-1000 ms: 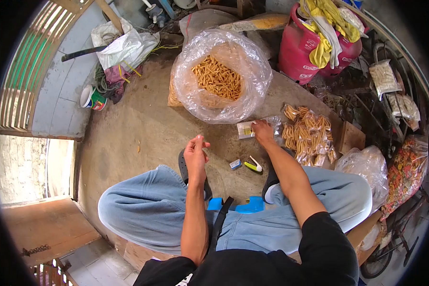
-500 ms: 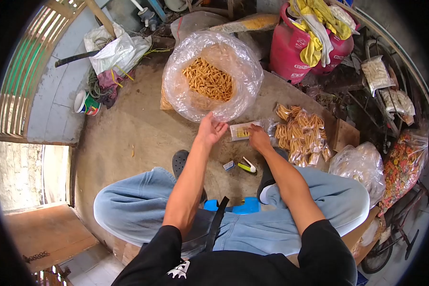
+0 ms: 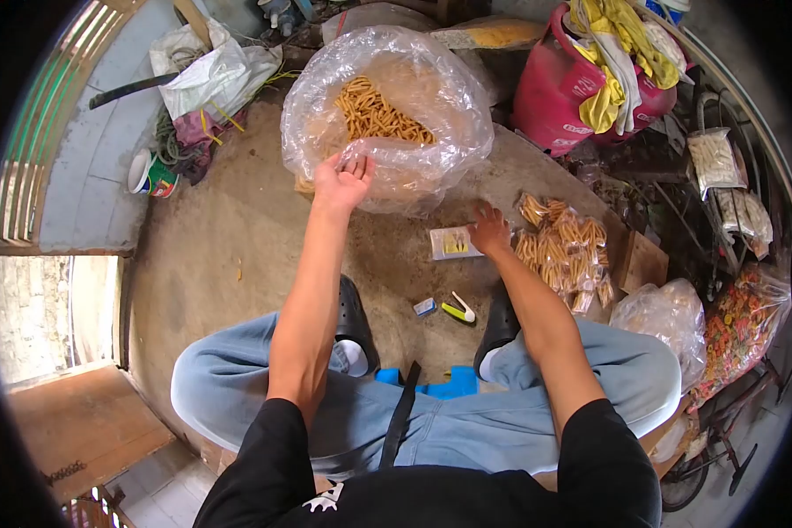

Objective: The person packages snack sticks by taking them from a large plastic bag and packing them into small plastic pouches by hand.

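1. Large clear bag [image 3: 456,99], upper centre of the frame: mouth wide open, near rim folded inward.
2. Pink cylinder [image 3: 546,92], upper right: yellow and grey cloths [image 3: 620,62] draped over it.
3. Pile of filled packets [image 3: 565,249], right of centre on the floor.
4. Snack sticks [image 3: 374,110], loose inside the bag, upper centre.
5. Left hand [image 3: 343,182], centre: palm up at the bag's near rim, fingers lightly curled; cannot tell whether they pinch the film.
6. Right hand [image 3: 491,231], right of centre: palm down over the right end of a flat packet, fingers spread.
7. Flat packet [image 3: 453,244]: pale, yellow-marked, left of the pile.
8. Green-and-white stapler [image 3: 458,309], below centre.
9. Small blue box [image 3: 424,306], just left of the stapler.
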Motion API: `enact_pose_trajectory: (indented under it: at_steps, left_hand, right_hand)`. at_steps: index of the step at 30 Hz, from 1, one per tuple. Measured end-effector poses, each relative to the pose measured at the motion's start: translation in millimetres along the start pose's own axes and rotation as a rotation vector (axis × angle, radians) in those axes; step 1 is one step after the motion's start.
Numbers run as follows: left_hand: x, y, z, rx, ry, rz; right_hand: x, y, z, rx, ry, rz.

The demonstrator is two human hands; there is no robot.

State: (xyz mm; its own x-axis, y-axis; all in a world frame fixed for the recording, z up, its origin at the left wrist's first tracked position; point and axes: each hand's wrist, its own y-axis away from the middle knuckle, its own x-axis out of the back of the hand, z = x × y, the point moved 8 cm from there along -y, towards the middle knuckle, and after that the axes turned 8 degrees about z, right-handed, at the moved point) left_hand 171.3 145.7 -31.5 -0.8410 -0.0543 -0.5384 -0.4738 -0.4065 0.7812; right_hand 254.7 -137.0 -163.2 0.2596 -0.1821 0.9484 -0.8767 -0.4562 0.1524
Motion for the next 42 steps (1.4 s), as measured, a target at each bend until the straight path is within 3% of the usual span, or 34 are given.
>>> enact_pose_trajectory:
  at_steps: [2,6,14,18,20,26,30,32,36,39,42]
  left_hand:
    - [4,0,2,-0.001,-0.008,0.014]
    - [14,-5,0,-0.006,-0.009,0.030]
    - [26,-12,0,0.002,0.052,0.009]
    - [26,-12,2,0.047,0.060,-0.018]
    - [26,-8,1,0.055,0.056,-0.012]
    - [29,0,4,0.061,0.058,-0.001]
    - [32,-1,6,0.032,0.022,-0.012]
    - [34,-2,7,0.043,0.024,-0.010]
    - [35,2,5,0.047,0.031,0.013]
    - [35,5,6,0.046,0.030,-0.001]
    - [33,10,5,0.051,0.051,-0.002]
  right_hand:
    - [-20,-2,-3,0.106,0.177,-0.072]
    - [-31,1,-2,0.152,0.158,-0.038]
    - [-37,21,3,0.296,-0.114,-0.086]
    - [9,42,25,0.285,-0.004,-0.033]
    - [10,50,35,0.294,0.228,-0.156]
    - [12,39,44,0.203,0.229,0.087]
    - [6,27,40,0.204,0.198,-0.033]
    - [0,16,45,0.090,0.066,-0.152]
    - [-28,-8,69,-0.010,-0.121,-0.047]
    - [-36,-20,68,-0.019,-0.278,-0.113]
    - [-13,-30,59,-0.166,-0.600,-0.169]
